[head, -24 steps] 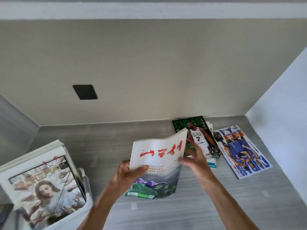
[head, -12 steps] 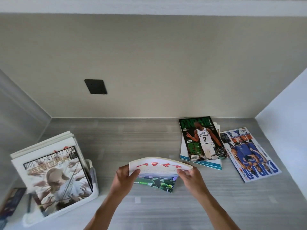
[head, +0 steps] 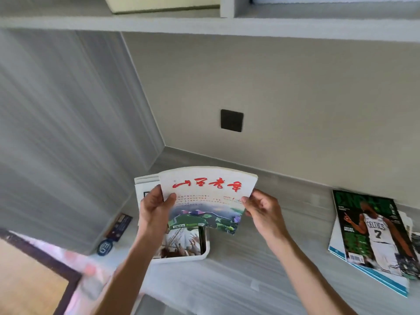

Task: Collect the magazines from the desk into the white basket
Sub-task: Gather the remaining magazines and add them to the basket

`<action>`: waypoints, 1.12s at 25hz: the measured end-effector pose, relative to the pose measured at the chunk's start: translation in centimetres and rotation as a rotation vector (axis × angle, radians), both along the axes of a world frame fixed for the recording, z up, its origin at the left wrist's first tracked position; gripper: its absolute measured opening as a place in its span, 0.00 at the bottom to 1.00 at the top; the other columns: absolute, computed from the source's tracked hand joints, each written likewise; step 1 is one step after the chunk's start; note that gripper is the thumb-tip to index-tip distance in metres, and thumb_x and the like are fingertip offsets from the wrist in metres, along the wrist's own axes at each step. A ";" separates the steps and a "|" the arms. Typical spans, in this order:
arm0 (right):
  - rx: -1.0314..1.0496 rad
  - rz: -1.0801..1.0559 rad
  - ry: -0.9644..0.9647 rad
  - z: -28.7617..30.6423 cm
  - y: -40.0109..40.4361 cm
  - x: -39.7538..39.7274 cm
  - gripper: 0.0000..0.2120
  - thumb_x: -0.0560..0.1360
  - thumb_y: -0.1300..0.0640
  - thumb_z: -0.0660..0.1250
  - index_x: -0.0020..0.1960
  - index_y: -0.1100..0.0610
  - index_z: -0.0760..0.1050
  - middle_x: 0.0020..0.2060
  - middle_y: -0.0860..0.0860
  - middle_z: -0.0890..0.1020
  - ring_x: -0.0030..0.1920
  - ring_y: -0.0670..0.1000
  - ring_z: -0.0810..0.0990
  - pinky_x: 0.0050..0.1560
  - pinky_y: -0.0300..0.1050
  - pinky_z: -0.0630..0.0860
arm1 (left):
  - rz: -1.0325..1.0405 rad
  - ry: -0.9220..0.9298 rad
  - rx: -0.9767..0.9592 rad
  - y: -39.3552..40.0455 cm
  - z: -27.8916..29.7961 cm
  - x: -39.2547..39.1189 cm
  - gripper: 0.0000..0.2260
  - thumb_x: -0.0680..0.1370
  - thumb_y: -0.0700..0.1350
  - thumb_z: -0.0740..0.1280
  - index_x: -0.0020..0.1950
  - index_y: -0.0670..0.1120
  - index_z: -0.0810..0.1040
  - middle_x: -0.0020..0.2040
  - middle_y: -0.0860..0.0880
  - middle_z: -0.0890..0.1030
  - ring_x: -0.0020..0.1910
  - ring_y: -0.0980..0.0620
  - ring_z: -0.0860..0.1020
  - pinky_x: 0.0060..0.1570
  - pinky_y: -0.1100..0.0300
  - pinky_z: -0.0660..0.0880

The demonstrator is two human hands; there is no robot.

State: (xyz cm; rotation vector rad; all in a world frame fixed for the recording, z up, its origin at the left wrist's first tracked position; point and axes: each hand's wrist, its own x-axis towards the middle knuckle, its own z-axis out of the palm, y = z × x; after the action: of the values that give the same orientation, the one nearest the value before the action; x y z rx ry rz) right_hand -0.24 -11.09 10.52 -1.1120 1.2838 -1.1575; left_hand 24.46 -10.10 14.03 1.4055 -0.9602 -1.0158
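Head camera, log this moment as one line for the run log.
phase: carrying | left hand and right hand grip red-titled magazine | position: above white basket | on desk: basketball magazine

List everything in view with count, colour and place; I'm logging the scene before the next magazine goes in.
held magazine: one, white cover with red script, above the basket
white basket: one, on the desk's left, magazines standing inside
green basketball magazine: one, topping a stack on the desk's right
wall plate: one, black, back wall
dark card: one, left of the basket
round blue badge: one, beside the card
left hand: grips the magazine's left edge
right hand: fingers pinch its right edge
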 end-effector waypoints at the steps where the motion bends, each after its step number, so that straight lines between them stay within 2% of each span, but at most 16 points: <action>1: -0.001 0.031 0.020 -0.1 -1.0 2.4 0.14 0.77 0.67 0.67 0.44 0.50 0.84 0.44 0.49 0.88 0.42 0.44 0.82 0.42 0.40 0.75 | 0.039 0.004 0.017 -0.3 -0.1 2.3 0.16 0.76 0.30 0.65 0.50 0.50 0.83 0.46 0.58 0.87 0.47 0.57 0.84 0.41 0.62 0.80; 4: 0.030 0.085 0.044 -0.7 -3.1 8.3 0.10 0.78 0.67 0.65 0.44 0.55 0.82 0.44 0.62 0.86 0.40 0.51 0.77 0.40 0.48 0.70 | 0.140 0.047 0.094 -1.0 -1.7 7.8 0.18 0.76 0.29 0.63 0.46 0.52 0.83 0.44 0.59 0.86 0.49 0.54 0.83 0.46 0.55 0.79; 6: 0.072 0.075 0.008 -1.1 -4.1 10.9 0.10 0.79 0.67 0.64 0.46 0.55 0.81 0.41 0.59 0.85 0.38 0.54 0.76 0.34 0.46 0.71 | 0.179 0.079 0.149 -1.3 -3.2 9.8 0.18 0.76 0.28 0.62 0.47 0.51 0.82 0.47 0.54 0.86 0.52 0.47 0.81 0.54 0.47 0.77; 8: 0.085 0.047 0.006 -1.5 -5.4 13.2 0.13 0.78 0.67 0.65 0.44 0.52 0.82 0.40 0.53 0.86 0.37 0.53 0.79 0.33 0.40 0.74 | 0.206 0.091 0.163 -1.8 -4.6 11.6 0.17 0.76 0.28 0.62 0.52 0.48 0.81 0.52 0.47 0.84 0.55 0.42 0.80 0.58 0.43 0.76; 10: 0.076 0.018 -0.010 -2.0 -6.6 14.7 0.15 0.78 0.68 0.65 0.42 0.50 0.83 0.39 0.48 0.87 0.39 0.48 0.83 0.36 0.36 0.78 | 0.214 0.083 0.136 -2.9 -5.6 13.4 0.17 0.76 0.28 0.62 0.53 0.49 0.80 0.54 0.46 0.83 0.54 0.45 0.80 0.55 0.46 0.77; 12: 0.100 -0.008 -0.024 -3.1 -7.2 15.3 0.17 0.77 0.69 0.65 0.41 0.50 0.83 0.39 0.47 0.88 0.40 0.49 0.85 0.41 0.40 0.82 | 0.181 0.062 0.125 -3.9 -6.5 14.5 0.18 0.76 0.29 0.62 0.52 0.51 0.81 0.53 0.48 0.84 0.53 0.49 0.81 0.51 0.52 0.78; 15: 0.205 -0.045 0.162 -6.5 -6.1 15.0 0.17 0.77 0.68 0.66 0.38 0.49 0.83 0.39 0.50 0.87 0.39 0.53 0.85 0.41 0.50 0.83 | 0.075 -0.079 0.261 -3.6 -9.3 14.6 0.16 0.77 0.30 0.63 0.50 0.50 0.80 0.52 0.48 0.83 0.52 0.46 0.81 0.41 0.63 0.77; 17: 0.289 -0.046 0.287 -9.2 -4.6 14.8 0.13 0.76 0.66 0.67 0.40 0.51 0.83 0.40 0.50 0.87 0.42 0.54 0.86 0.45 0.55 0.83 | 0.015 -0.230 0.344 -2.8 -11.9 14.6 0.12 0.77 0.32 0.64 0.51 0.49 0.79 0.53 0.45 0.83 0.50 0.45 0.81 0.35 0.68 0.76; 18: 0.322 -0.055 0.321 -10.2 -4.0 14.6 0.12 0.76 0.66 0.67 0.41 0.51 0.83 0.40 0.49 0.87 0.41 0.50 0.86 0.45 0.50 0.83 | 0.012 -0.283 0.364 -2.5 -13.0 14.6 0.11 0.77 0.33 0.64 0.51 0.48 0.78 0.54 0.44 0.83 0.49 0.45 0.81 0.35 0.67 0.77; 20: 0.355 -0.085 0.364 -11.3 -3.3 14.2 0.13 0.75 0.67 0.66 0.40 0.50 0.81 0.37 0.46 0.86 0.32 0.38 0.83 0.34 0.33 0.79 | 0.039 -0.368 0.410 -2.5 -14.0 14.7 0.10 0.76 0.32 0.64 0.52 0.44 0.78 0.56 0.41 0.83 0.46 0.45 0.80 0.37 0.63 0.77; 21: 0.357 -0.098 0.360 -11.5 -3.2 14.0 0.14 0.74 0.67 0.67 0.39 0.49 0.79 0.36 0.46 0.85 0.29 0.36 0.81 0.29 0.29 0.75 | 0.066 -0.412 0.422 -2.5 -14.0 14.6 0.10 0.75 0.32 0.64 0.53 0.43 0.78 0.56 0.39 0.82 0.45 0.43 0.79 0.36 0.62 0.77; 23: 0.360 -0.093 0.331 -11.5 -2.5 13.5 0.11 0.74 0.65 0.68 0.40 0.49 0.79 0.39 0.48 0.85 0.31 0.40 0.82 0.32 0.35 0.78 | 0.143 -0.542 0.349 -2.2 -13.7 14.3 0.14 0.71 0.31 0.66 0.55 0.41 0.75 0.56 0.37 0.80 0.47 0.38 0.79 0.32 0.61 0.74; 25: 0.394 -0.098 0.315 -11.4 -1.0 11.8 0.09 0.73 0.63 0.68 0.43 0.49 0.80 0.43 0.48 0.84 0.39 0.46 0.82 0.42 0.46 0.80 | 0.154 -0.685 0.147 -1.9 -13.1 13.1 0.20 0.68 0.34 0.67 0.59 0.41 0.73 0.57 0.37 0.76 0.52 0.37 0.76 0.40 0.56 0.74; 28: 0.479 -0.179 0.303 -11.8 2.9 6.9 0.12 0.72 0.62 0.68 0.41 0.44 0.79 0.42 0.43 0.83 0.44 0.47 0.81 0.49 0.48 0.80 | -0.043 -0.646 -0.044 -1.9 -11.7 8.2 0.22 0.68 0.41 0.63 0.63 0.45 0.71 0.59 0.42 0.74 0.57 0.43 0.74 0.53 0.47 0.73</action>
State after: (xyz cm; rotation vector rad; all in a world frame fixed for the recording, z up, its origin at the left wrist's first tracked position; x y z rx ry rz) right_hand 6.67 -8.16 -1.28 -0.8427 1.8118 -0.7593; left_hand 32.68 -11.98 2.37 1.7198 -1.4702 -0.5603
